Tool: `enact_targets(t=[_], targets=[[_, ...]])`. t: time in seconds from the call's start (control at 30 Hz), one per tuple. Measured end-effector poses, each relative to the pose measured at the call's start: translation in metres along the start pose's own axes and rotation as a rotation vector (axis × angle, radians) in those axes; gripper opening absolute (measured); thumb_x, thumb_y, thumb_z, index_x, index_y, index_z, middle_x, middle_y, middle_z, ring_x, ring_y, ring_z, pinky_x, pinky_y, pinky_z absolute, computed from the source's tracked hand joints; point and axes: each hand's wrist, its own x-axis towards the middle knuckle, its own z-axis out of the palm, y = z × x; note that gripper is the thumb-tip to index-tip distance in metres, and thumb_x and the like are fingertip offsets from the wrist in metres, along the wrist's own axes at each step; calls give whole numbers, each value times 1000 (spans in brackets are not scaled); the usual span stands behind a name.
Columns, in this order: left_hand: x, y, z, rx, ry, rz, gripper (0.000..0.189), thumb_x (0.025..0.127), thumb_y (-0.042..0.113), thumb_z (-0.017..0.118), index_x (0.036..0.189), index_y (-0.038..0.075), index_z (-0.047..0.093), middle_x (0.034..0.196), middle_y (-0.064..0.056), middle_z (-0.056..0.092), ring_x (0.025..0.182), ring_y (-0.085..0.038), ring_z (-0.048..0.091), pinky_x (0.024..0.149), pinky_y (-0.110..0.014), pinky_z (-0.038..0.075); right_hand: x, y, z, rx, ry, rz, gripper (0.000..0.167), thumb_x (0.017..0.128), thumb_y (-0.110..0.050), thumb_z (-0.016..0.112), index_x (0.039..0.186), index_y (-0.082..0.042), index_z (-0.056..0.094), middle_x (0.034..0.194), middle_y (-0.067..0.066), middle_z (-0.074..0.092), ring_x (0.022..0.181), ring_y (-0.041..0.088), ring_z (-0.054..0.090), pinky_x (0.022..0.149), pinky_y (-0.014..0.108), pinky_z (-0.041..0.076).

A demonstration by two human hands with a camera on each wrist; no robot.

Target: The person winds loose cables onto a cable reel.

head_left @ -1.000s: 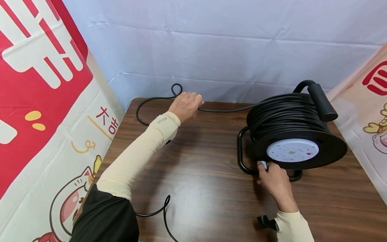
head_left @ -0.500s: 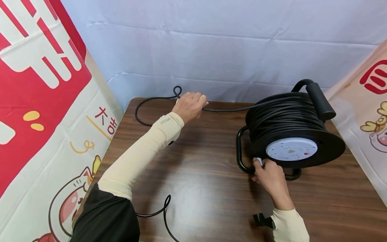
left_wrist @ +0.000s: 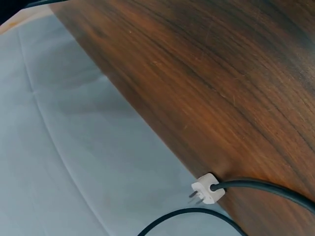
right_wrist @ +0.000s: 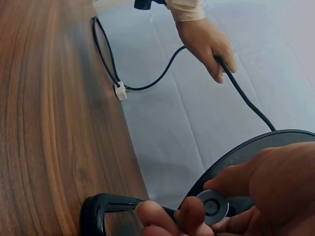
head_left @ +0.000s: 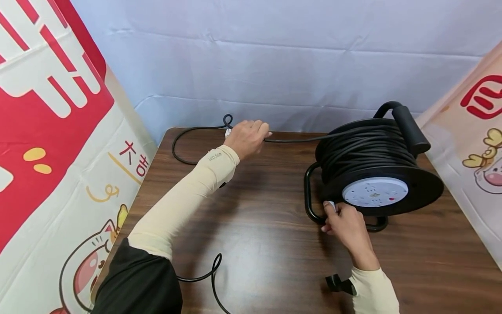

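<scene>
Arm outstretched over the desk [head_left: 274, 209], the left hand [head_left: 248, 138] grips black cable [head_left: 294, 140]; the right hand [head_left: 347, 226] pinches a knob [right_wrist: 212, 206] at the cable reel [head_left: 374, 172]; a white plug [left_wrist: 208, 189] lies at the edge.

Head view looks down; nearer wrist views share the plug [left_wrist: 207, 188].
</scene>
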Motion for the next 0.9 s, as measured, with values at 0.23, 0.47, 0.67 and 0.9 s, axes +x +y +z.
enact_targets(t=[0.23, 0.47, 0.67, 0.9], targets=[[-4, -4, 0, -42, 4, 0, 43, 112, 21, 25, 78, 7, 48, 62, -2, 44, 47, -15, 43, 43, -29, 39, 0, 0, -1, 28, -13, 12, 45, 106, -35, 50, 90, 5, 63, 66, 5, 68, 59, 17, 71, 56, 28, 57], [-7, -8, 0, -78, 24, 1, 41, 111, 20, 29, 77, 7, 47, 61, -3, 43, 46, -15, 41, 42, -28, 36, 0, -2, -1, 39, -11, 11, 47, 107, -36, 49, 88, 4, 63, 65, 4, 68, 59, 16, 71, 56, 27, 57], [-10, -11, -2, -89, 19, 11, 30, 107, 15, 47, 79, 6, 48, 62, -3, 43, 46, -16, 43, 43, -29, 36, -3, -5, -2, 42, -16, 13, 47, 107, -36, 49, 89, 5, 63, 65, 5, 68, 59, 16, 71, 56, 27, 57], [-13, -14, -2, -72, -3, 35, 28, 106, 14, 50, 79, 6, 49, 65, -5, 45, 50, -17, 43, 46, -29, 36, -4, -7, -3, 48, -18, 14, 48, 107, -39, 49, 89, 4, 63, 66, 5, 69, 60, 16, 71, 57, 27, 58]])
